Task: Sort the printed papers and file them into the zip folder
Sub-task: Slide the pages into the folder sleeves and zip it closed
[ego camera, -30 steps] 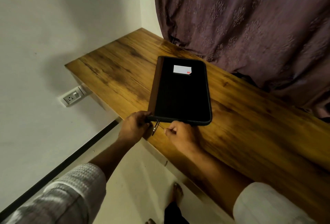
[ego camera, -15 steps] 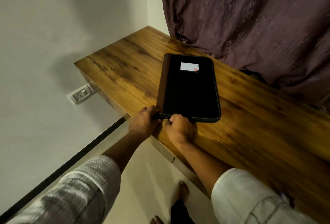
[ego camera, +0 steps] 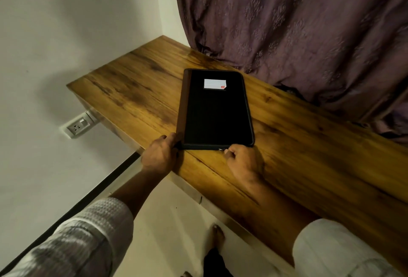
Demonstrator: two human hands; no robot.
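A black zip folder [ego camera: 217,111] with a brown spine and a small white label [ego camera: 214,84] lies flat on the wooden desk [ego camera: 309,155]. My left hand [ego camera: 160,156] grips the folder's near left corner. At the middle of the near edge, my right hand [ego camera: 244,162] pinches the metal zip pull [ego camera: 220,149]. No printed papers are in view.
A purple curtain [ego camera: 298,33] hangs behind the desk and touches its back edge. The white wall on the left carries a power socket [ego camera: 78,126] below the desk's end. My foot [ego camera: 218,236] stands on the pale floor under the desk's front edge.
My right hand has slid the zip pull rightward along the folder's near edge, away from my left hand. The left hand stays on the corner. The camera has moved closer.
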